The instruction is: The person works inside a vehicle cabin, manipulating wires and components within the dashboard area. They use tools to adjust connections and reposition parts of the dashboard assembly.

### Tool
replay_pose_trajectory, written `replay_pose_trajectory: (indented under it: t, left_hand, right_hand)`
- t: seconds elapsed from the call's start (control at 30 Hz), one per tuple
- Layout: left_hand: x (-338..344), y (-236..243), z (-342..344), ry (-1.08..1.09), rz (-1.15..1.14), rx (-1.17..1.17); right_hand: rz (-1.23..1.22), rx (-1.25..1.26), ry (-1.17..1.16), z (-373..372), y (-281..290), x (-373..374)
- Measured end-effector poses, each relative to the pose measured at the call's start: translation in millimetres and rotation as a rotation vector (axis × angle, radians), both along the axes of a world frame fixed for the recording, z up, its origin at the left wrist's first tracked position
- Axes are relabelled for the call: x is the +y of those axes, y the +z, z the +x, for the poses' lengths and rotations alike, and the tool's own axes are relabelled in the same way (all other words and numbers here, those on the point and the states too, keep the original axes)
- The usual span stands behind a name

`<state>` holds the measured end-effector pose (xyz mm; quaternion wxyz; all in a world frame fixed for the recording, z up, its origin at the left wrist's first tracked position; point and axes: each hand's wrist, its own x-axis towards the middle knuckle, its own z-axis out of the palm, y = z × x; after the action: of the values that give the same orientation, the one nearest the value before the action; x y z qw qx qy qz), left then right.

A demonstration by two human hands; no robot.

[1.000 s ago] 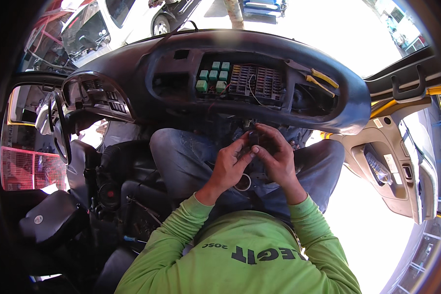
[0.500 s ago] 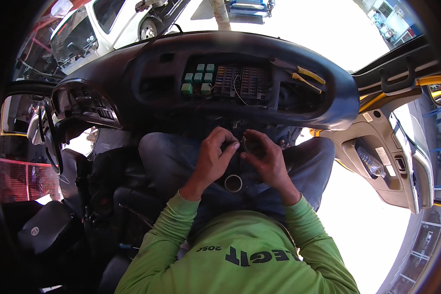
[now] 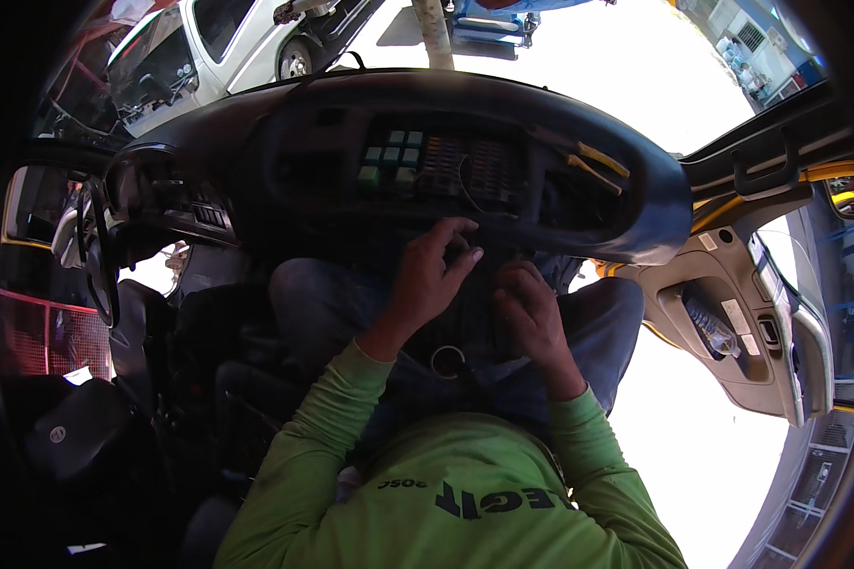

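A person in a green long-sleeved top (image 3: pixel 484 474) and blue jeans (image 3: pixel 603 308) sat facing a dark, curved dashboard (image 3: pixel 465 87), 2 bare hands held out over the lap. The left hand (image 3: pixel 427 280) reached toward the lower edge of the dashboard; its forefinger and thumb stood apart, with a visible gap between them, and I could not tell if it touched anything. The right hand (image 3: pixel 529 308) was just beside it, its fingers curled inward in shadow; I could not tell whether they gripped something. Above both hands, set into the dashboard, lay an uncovered fuse panel (image 3: pixel 474 175), with 7 green relays (image 3: pixel 391 154) in 3 rows at its left. Yellow-handled pliers (image 3: pixel 603 159) rested to its right. Below the hands, between the thighs, was a round thing with a pale rim (image 3: pixel 448 361). A beige door (image 3: pixel 731 365) stood open on the right.
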<state>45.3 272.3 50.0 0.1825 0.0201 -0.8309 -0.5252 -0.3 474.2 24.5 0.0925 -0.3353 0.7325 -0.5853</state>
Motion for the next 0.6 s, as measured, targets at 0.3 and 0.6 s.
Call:
replay_pose_trajectory:
  t: [0.3,0.6]
  left_hand:
    - [-22,-11,-57,0.012,-0.415,0.150]
    - [-53,-40,-38,0.002,0.107,-0.045]
  right_hand:
    - [0.105,-0.029,-0.062,0,-6,14]
    - [0.100,-0.093,-0.025,9,-35,14]
